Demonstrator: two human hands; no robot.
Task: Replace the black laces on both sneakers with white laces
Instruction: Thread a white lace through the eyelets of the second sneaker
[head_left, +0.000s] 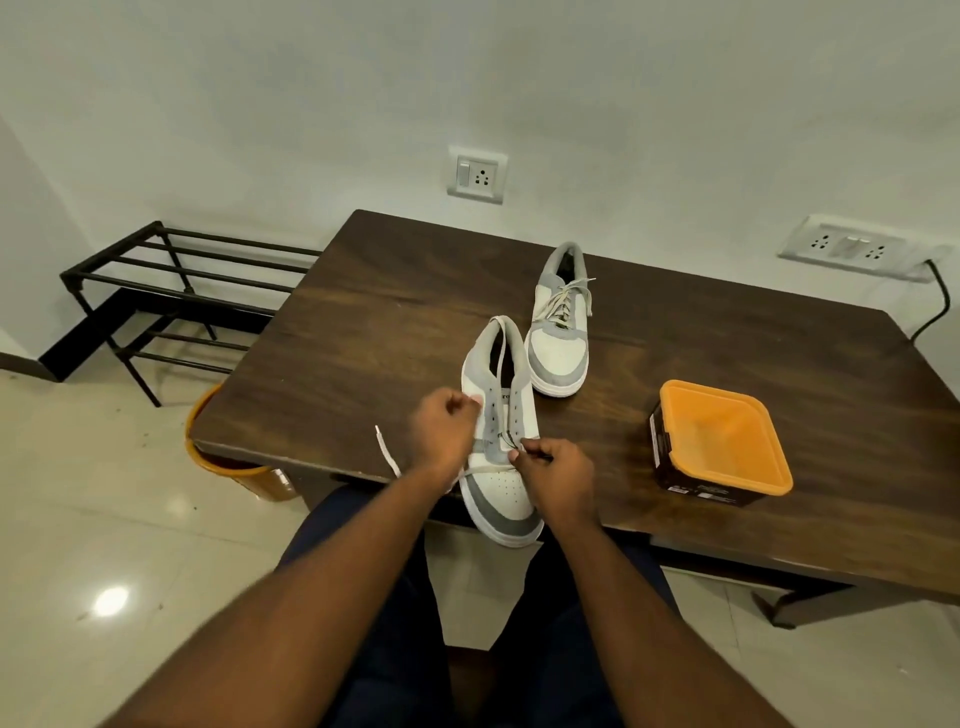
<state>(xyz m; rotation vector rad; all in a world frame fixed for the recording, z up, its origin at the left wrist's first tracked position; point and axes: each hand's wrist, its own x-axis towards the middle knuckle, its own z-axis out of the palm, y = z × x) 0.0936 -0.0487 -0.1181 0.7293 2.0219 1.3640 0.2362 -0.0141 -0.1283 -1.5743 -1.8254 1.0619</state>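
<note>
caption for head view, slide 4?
Both hands thread a white lace into the near sneaker; the far sneaker is already laced white.

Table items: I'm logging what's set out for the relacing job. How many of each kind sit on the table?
Sneakers: 2, near and far
Tubs: 1, orange-lidded tub
Total: 3 on the table
</note>
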